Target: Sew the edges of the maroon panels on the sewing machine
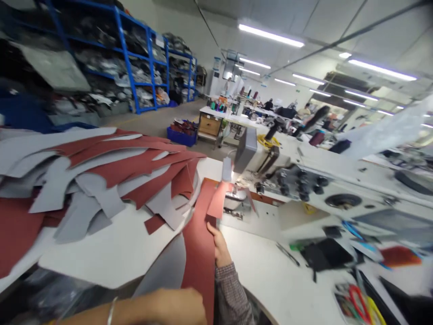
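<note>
A long red-brown cut piece (199,243) runs from the bottom of the view up to the sewing machine's needle area (237,198), its top end folded under the machine's lamp. My right hand (219,246), in a checked sleeve, grips the piece's right edge just below the needle. My left hand (182,307), with a bangle on its bare wrist, is closed at the piece's lower end; it is blurred. A grey piece (165,271) lies under the red one.
A heap of red-brown and grey cut pieces (101,180) covers the white table (111,253) at left. The sewing machine body (304,180) stretches to the right. Scissors and tools (358,302) lie at lower right. Blue shelving (128,58) and other workstations with people stand behind.
</note>
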### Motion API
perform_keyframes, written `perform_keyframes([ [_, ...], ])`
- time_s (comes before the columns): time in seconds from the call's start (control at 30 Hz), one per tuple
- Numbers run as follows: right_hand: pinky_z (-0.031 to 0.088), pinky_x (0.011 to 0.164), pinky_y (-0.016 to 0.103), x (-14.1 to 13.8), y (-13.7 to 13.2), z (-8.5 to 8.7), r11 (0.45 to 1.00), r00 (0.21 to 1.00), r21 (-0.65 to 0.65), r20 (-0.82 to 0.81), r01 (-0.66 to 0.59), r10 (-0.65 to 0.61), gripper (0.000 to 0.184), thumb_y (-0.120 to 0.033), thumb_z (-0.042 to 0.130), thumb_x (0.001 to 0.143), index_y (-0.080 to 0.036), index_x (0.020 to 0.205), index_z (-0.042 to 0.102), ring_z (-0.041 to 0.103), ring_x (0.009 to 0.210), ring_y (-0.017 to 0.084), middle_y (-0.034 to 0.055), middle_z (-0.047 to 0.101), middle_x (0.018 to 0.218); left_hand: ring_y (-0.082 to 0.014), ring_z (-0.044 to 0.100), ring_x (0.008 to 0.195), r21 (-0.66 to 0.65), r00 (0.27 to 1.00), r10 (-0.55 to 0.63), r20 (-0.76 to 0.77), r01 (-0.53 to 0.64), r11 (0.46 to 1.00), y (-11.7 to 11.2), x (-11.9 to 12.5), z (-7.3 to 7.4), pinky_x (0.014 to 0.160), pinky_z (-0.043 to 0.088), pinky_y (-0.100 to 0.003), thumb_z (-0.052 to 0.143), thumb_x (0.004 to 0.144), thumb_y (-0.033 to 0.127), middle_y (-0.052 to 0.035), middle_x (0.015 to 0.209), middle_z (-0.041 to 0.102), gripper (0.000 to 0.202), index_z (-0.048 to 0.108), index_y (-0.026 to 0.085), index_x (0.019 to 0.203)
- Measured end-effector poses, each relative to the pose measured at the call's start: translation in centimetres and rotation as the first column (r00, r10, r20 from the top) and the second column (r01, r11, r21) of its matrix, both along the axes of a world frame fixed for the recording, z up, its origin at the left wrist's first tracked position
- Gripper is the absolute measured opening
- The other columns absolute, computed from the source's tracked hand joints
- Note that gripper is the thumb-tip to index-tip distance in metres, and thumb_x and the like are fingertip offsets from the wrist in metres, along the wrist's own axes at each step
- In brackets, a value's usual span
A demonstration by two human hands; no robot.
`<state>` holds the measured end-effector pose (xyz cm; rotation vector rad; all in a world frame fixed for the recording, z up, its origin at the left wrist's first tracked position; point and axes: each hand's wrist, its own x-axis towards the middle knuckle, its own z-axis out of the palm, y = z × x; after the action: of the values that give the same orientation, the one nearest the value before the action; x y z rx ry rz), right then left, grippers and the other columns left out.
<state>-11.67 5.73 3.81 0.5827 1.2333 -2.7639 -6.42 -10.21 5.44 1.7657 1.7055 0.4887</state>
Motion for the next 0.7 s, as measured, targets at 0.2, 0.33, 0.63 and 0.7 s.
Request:
perform_keyframes([
  [0.2, 0.054, 0.101, 0.042, 9.4, 5.1, 0.9, 0.958, 0.960, -0.079, -0.033, 0.276, -0.279, 0.047, -0.037, 0.080, 0.078, -0.014, 0.118, 0.070, 0.072, 0.107, 0.027, 0.0132, 0.073, 0.119, -0.0291, 0.065, 0.099, 0.506, 0.623, 0.765, 0.162, -0.719, 0.478, 5.5, -6.8, 4.7, 0.087, 0.050, -0.042, 0.053, 0.093, 0.038, -0.0110, 0.105, 0.070, 0.021, 0.064, 0.023, 0.104],
  [0.33, 0.059, 0.089, 0.040, 13.0, 8.0, 3.0, 0.884, 0.890, 0.097, -0.058, 0.456, -0.453, 0.044, -0.029, 0.086, 0.068, -0.016, 0.108, 0.073, 0.075, 0.092, 0.027, 0.0097, 0.077, 0.104, -0.0245, 0.067, 0.081, 0.297, 0.723, 0.578, 0.379, -0.687, 0.664, 11.6, -8.2, 4.9, 0.074, 0.050, -0.035, 0.054, 0.089, 0.037, -0.0051, 0.088, 0.069, 0.014, 0.057, 0.024, 0.093],
  [0.63, 0.055, 0.089, 0.036, 6.6, 15.6, 10.4, 0.679, 0.851, 0.519, -0.240, 0.519, -0.466, 0.040, -0.041, 0.082, 0.069, -0.014, 0.096, 0.074, 0.071, 0.094, 0.025, 0.0082, 0.077, 0.096, -0.0196, 0.060, 0.075, 0.217, 0.575, 0.486, 0.658, -0.763, 0.608, 18.1, -10.2, 6.8, 0.071, 0.049, -0.031, 0.047, 0.087, 0.053, -0.0005, 0.075, 0.064, 0.034, 0.055, 0.021, 0.078],
  [0.7, 0.054, 0.090, 0.033, 4.0, 15.0, 10.6, 0.637, 0.855, 0.581, -0.241, 0.507, -0.460, 0.034, -0.039, 0.080, 0.069, -0.015, 0.092, 0.075, 0.070, 0.097, 0.024, 0.0064, 0.077, 0.097, -0.0197, 0.060, 0.074, 0.192, 0.494, 0.496, 0.714, -0.820, 0.539, 17.2, -11.5, 6.9, 0.072, 0.050, -0.031, 0.050, 0.084, 0.060, -0.0013, 0.075, 0.064, 0.041, 0.055, 0.020, 0.077],
])
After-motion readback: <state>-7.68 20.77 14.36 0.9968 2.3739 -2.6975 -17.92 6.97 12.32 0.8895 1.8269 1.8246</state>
